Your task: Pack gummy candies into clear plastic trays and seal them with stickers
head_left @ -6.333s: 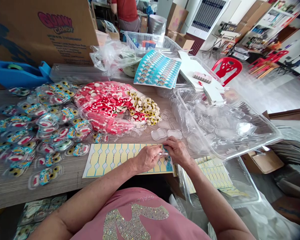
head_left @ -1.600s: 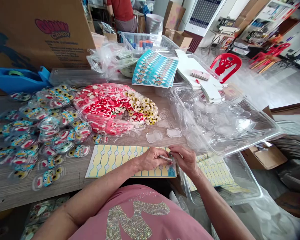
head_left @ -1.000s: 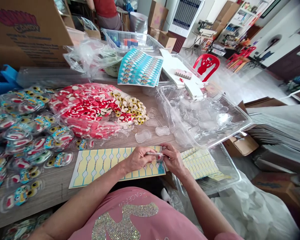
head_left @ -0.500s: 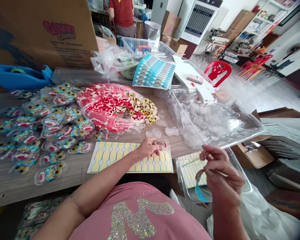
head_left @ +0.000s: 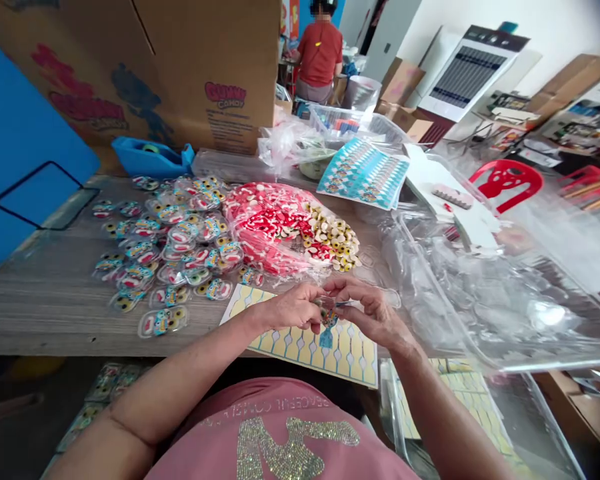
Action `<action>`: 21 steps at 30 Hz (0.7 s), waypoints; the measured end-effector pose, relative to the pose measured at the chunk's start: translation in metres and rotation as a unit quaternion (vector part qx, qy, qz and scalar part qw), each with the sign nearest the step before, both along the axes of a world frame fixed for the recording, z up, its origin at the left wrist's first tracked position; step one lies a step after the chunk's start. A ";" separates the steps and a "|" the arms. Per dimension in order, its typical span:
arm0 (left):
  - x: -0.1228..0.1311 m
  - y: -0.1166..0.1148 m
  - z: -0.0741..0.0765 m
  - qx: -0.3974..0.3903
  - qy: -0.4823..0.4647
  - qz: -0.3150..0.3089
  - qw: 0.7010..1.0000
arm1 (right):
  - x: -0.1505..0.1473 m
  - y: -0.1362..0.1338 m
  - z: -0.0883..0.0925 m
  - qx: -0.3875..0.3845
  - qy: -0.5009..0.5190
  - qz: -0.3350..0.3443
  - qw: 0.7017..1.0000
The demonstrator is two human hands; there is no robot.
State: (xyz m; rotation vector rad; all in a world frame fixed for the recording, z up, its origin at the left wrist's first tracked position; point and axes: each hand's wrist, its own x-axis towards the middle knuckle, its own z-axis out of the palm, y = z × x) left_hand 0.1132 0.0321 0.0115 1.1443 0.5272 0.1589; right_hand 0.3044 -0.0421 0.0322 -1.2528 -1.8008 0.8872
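Observation:
Over a yellow sheet of label shapes (head_left: pixel 300 347), both hands meet at one small clear plastic container with candy in it. My left hand (head_left: pixel 297 308) grips its left side with curled fingers. From the right, my right hand (head_left: pixel 367 310) holds a blue printed label (head_left: pixel 327 337) against the container, and the label's end hangs below. The fingers hide most of the container. Behind the hands lies a bag of red and white candies (head_left: pixel 265 227) with yellow eye-shaped candies (head_left: pixel 333 237) at its right. Filled packs (head_left: pixel 167 253) are heaped to the left.
A clear tray (head_left: pixel 500 300) of plastic shells is at the right. Blue printed sheets (head_left: pixel 363 173) lie farther back. A blue tape dispenser (head_left: pixel 153 160) stands before a large cardboard box (head_left: pixel 190 73). A person in red (head_left: pixel 320 57) is in the background.
My right hand has come in from the right with the blue label and now meets my left hand at the container. The view has turned left.

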 end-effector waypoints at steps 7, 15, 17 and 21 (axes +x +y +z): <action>-0.018 0.014 0.002 0.011 0.050 -0.003 0.999 | -0.019 0.023 -0.001 -0.033 0.033 0.010 0.999; -0.019 0.013 0.008 -0.029 0.048 0.012 0.998 | -0.024 0.024 -0.006 0.006 0.004 -0.011 1.000; -0.019 0.012 0.006 -0.043 0.036 0.016 0.998 | -0.025 0.023 -0.008 0.028 -0.008 -0.011 1.000; -0.021 0.010 0.000 -0.068 0.029 0.018 0.997 | -0.029 0.021 -0.010 0.036 -0.018 -0.010 0.999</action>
